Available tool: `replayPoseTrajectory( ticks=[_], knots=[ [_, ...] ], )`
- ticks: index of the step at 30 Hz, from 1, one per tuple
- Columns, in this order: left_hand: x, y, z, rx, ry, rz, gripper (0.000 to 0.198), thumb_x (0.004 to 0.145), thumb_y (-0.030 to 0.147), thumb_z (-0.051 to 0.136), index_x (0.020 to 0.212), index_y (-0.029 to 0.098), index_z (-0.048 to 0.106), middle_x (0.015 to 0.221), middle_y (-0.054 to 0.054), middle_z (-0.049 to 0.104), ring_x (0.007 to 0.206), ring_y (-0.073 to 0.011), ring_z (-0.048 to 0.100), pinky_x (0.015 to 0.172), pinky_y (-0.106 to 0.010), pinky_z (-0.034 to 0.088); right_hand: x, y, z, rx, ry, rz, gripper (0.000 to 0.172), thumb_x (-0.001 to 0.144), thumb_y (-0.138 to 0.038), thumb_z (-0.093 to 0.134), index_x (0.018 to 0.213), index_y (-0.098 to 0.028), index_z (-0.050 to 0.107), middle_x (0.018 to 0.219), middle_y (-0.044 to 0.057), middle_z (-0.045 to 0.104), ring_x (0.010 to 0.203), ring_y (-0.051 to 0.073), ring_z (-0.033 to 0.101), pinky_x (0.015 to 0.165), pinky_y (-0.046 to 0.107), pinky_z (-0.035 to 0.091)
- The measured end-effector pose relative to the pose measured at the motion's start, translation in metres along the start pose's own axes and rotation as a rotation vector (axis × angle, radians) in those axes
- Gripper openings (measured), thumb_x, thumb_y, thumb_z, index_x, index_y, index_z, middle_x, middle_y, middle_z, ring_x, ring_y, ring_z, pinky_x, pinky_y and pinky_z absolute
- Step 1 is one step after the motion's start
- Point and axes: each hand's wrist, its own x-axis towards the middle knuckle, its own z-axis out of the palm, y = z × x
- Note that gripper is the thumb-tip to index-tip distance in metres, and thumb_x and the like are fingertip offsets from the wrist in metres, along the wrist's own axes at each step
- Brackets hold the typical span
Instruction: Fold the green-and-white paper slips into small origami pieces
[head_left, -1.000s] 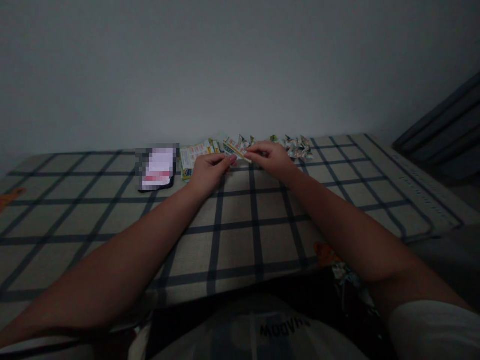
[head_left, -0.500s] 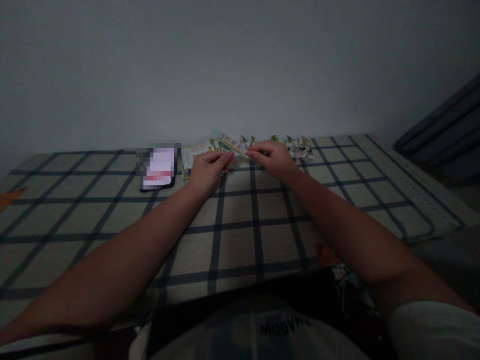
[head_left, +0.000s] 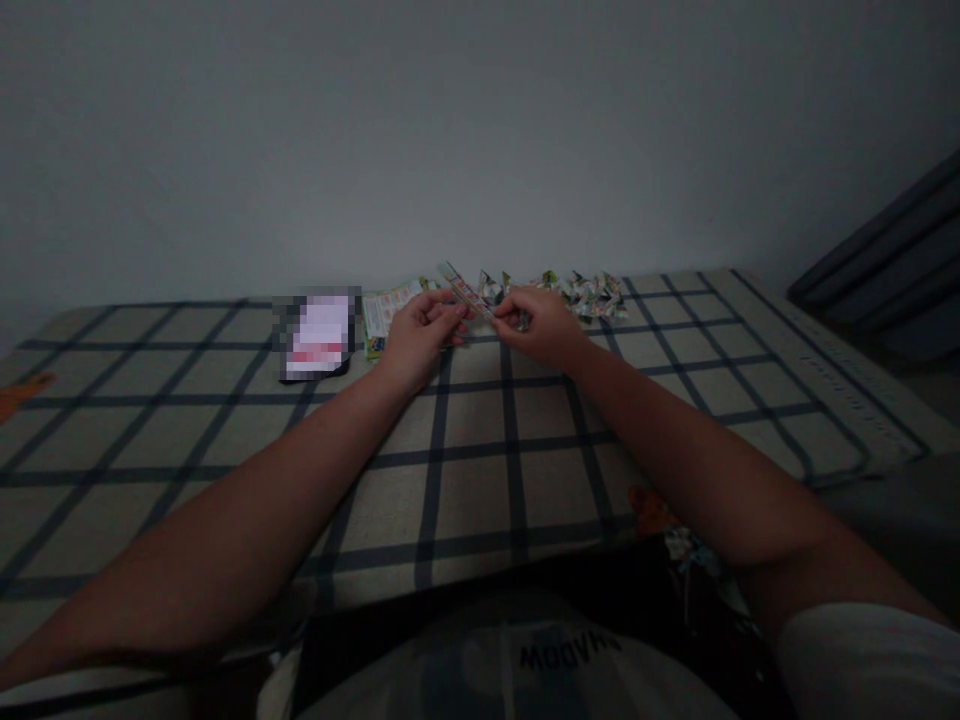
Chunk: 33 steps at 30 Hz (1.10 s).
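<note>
A narrow printed paper strip [head_left: 465, 289] slants up and to the left from the fingers of my right hand [head_left: 541, 325], which pinches its lower end. Close beside the strip is my left hand [head_left: 421, 335], its fingers loosely curled and apart; whether a fingertip touches the paper I cannot make out. Behind my left hand lies a stack of printed leaflets [head_left: 386, 305], partly hidden by it. Beyond my right hand there is a pile of small folded paper pieces [head_left: 596, 295], made from similar printed paper.
A phone [head_left: 321, 335] with a lit, blurred screen lies left of the leaflets. A checked cloth [head_left: 472, 480] covers the table, which meets a plain wall [head_left: 480, 130]. Grey folded fabric [head_left: 892, 260] hangs at the right.
The strip has turned steeper and looks narrower, edge-on. My left fingers have loosened and spread from their pinch near it. My right hand has shifted slightly downward.
</note>
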Motion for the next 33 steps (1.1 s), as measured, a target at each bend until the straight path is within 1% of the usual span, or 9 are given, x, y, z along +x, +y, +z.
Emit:
replayPoseTrajectory(
  ticks=[4, 8, 12, 15, 21, 24, 28, 31, 33],
  knots=[
    [-0.003, 0.000, 0.003, 0.035, -0.031, 0.000, 0.042, 0.076, 0.036, 0.082, 0.106, 0.019, 0.059, 0.094, -0.004, 0.075, 0.070, -0.0114, 0.069, 0.057, -0.021, 0.054, -0.002, 0.000, 0.000, -0.042, -0.046, -0.011, 0.011, 0.083, -0.028, 0.060, 0.076, -0.020, 0.056, 0.077, 0.002, 0.059, 0.074, 0.016, 0.050, 0.073, 0.030, 0.036],
    [-0.008, 0.002, 0.007, -0.034, -0.088, 0.004, 0.052, 0.076, 0.030, 0.080, 0.121, 0.021, 0.057, 0.107, -0.008, 0.074, 0.082, -0.0154, 0.073, 0.061, -0.023, 0.058, -0.003, -0.001, 0.001, -0.113, -0.017, 0.018, 0.011, 0.083, -0.026, 0.060, 0.076, -0.020, 0.054, 0.077, 0.003, 0.057, 0.074, 0.017, 0.048, 0.072, 0.031, 0.033],
    [-0.010, 0.004, 0.009, -0.053, -0.132, -0.005, 0.061, 0.077, 0.038, 0.082, 0.130, 0.020, 0.058, 0.108, -0.009, 0.074, 0.087, -0.0188, 0.075, 0.061, -0.026, 0.060, -0.003, 0.001, 0.003, -0.182, -0.071, -0.041, 0.009, 0.084, -0.025, 0.061, 0.078, -0.019, 0.057, 0.082, 0.004, 0.061, 0.079, 0.017, 0.049, 0.073, 0.030, 0.033],
    [-0.010, 0.005, 0.009, -0.020, -0.092, -0.008, 0.059, 0.077, 0.044, 0.082, 0.125, 0.017, 0.063, 0.102, -0.010, 0.076, 0.083, -0.0188, 0.075, 0.061, -0.025, 0.060, -0.003, 0.000, 0.003, -0.223, -0.119, -0.057, 0.012, 0.087, -0.027, 0.063, 0.080, -0.018, 0.060, 0.084, 0.004, 0.063, 0.080, 0.017, 0.050, 0.072, 0.029, 0.031],
    [-0.013, 0.008, 0.009, 0.035, -0.047, -0.035, 0.059, 0.074, 0.044, 0.084, 0.121, 0.014, 0.067, 0.097, -0.010, 0.077, 0.081, -0.0189, 0.075, 0.065, -0.029, 0.063, -0.004, -0.003, 0.000, -0.143, -0.103, -0.008, 0.037, 0.093, -0.052, 0.062, 0.085, -0.017, 0.068, 0.081, 0.004, 0.064, 0.076, 0.015, 0.052, 0.071, 0.028, 0.034],
    [-0.015, 0.009, 0.009, 0.067, -0.093, -0.025, 0.053, 0.076, 0.045, 0.081, 0.117, 0.014, 0.070, 0.094, -0.009, 0.077, 0.080, -0.0190, 0.074, 0.066, -0.030, 0.063, -0.003, 0.000, 0.000, -0.093, -0.075, 0.002, 0.036, 0.095, -0.050, 0.060, 0.095, -0.016, 0.072, 0.082, 0.004, 0.066, 0.076, 0.015, 0.055, 0.073, 0.028, 0.037],
    [-0.016, 0.011, 0.006, 0.176, -0.157, 0.047, 0.047, 0.083, 0.047, 0.072, 0.116, 0.014, 0.072, 0.095, -0.008, 0.076, 0.076, -0.0173, 0.072, 0.066, -0.029, 0.061, -0.002, 0.003, 0.002, 0.002, -0.095, -0.004, 0.035, 0.093, -0.048, 0.063, 0.103, -0.016, 0.073, 0.082, 0.003, 0.069, 0.073, 0.015, 0.060, 0.070, 0.027, 0.042],
    [-0.014, 0.009, 0.001, 0.334, -0.207, 0.131, 0.043, 0.089, 0.049, 0.063, 0.115, 0.015, 0.074, 0.100, -0.008, 0.076, 0.077, -0.0174, 0.071, 0.067, -0.028, 0.059, -0.003, 0.004, 0.005, 0.061, -0.104, 0.002, 0.031, 0.093, -0.041, 0.061, 0.104, -0.016, 0.073, 0.085, 0.004, 0.073, 0.075, 0.014, 0.063, 0.071, 0.026, 0.046],
    [-0.013, 0.006, -0.002, 0.457, -0.230, 0.189, 0.045, 0.092, 0.050, 0.059, 0.116, 0.015, 0.074, 0.100, -0.008, 0.076, 0.079, -0.0183, 0.071, 0.069, -0.028, 0.057, -0.004, 0.003, 0.006, 0.070, -0.099, 0.000, 0.026, 0.091, -0.036, 0.061, 0.100, -0.015, 0.073, 0.085, 0.005, 0.074, 0.075, 0.014, 0.065, 0.073, 0.027, 0.048]
  ],
)
